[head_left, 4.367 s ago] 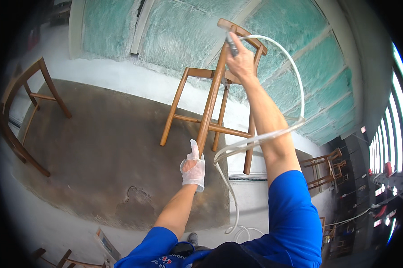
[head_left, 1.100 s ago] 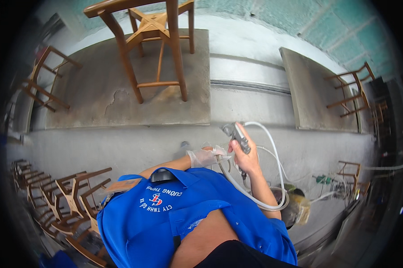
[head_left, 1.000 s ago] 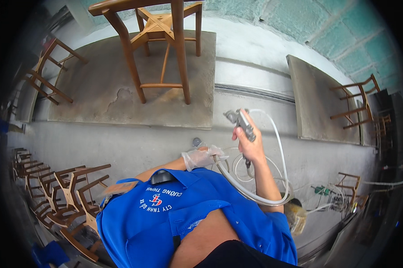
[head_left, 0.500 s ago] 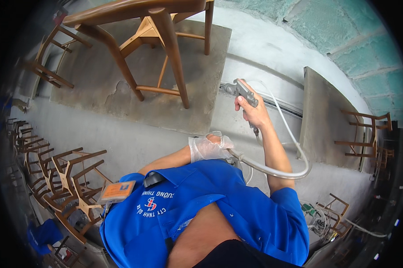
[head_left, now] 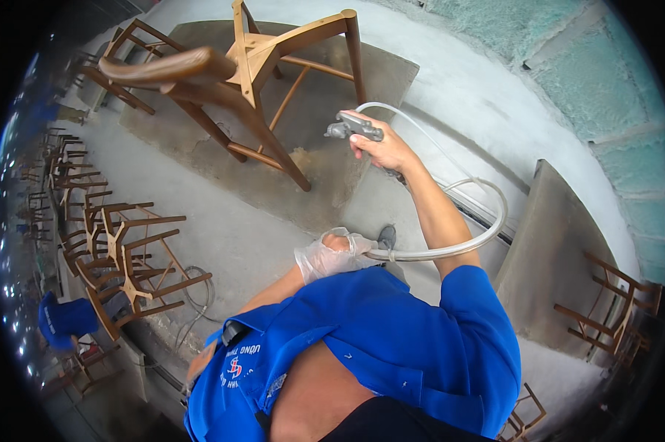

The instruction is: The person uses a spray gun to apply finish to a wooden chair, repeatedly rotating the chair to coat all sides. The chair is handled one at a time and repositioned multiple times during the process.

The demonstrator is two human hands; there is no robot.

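Observation:
My right hand (head_left: 391, 149) is wrapped round the handle of a grey metal spray gun (head_left: 358, 130), its nozzle pointing left toward a wooden chair frame (head_left: 277, 121). The gun is apart from the chair. The brown frame has no seat pad and stands on a flat grey board (head_left: 325, 162). In a clear plastic glove, my left hand (head_left: 331, 250) is closed on a thick pale hose (head_left: 443, 250) at my waist. The hose loops round past my right forearm, and a thinner clear tube runs up to the gun.
Rows of similar chair frames (head_left: 130, 250) stand to the left, with another person in a blue cap or shirt (head_left: 65, 320) near them. On the right is a second grey board (head_left: 553, 258) beside another chair (head_left: 616, 306). A wet-looking greenish wall (head_left: 620, 96) bounds the far right.
My view has turned, shifting chairs and boards in the picture. The spray gun has moved left, closer to the chair frame's legs. My left hand stays on the hose.

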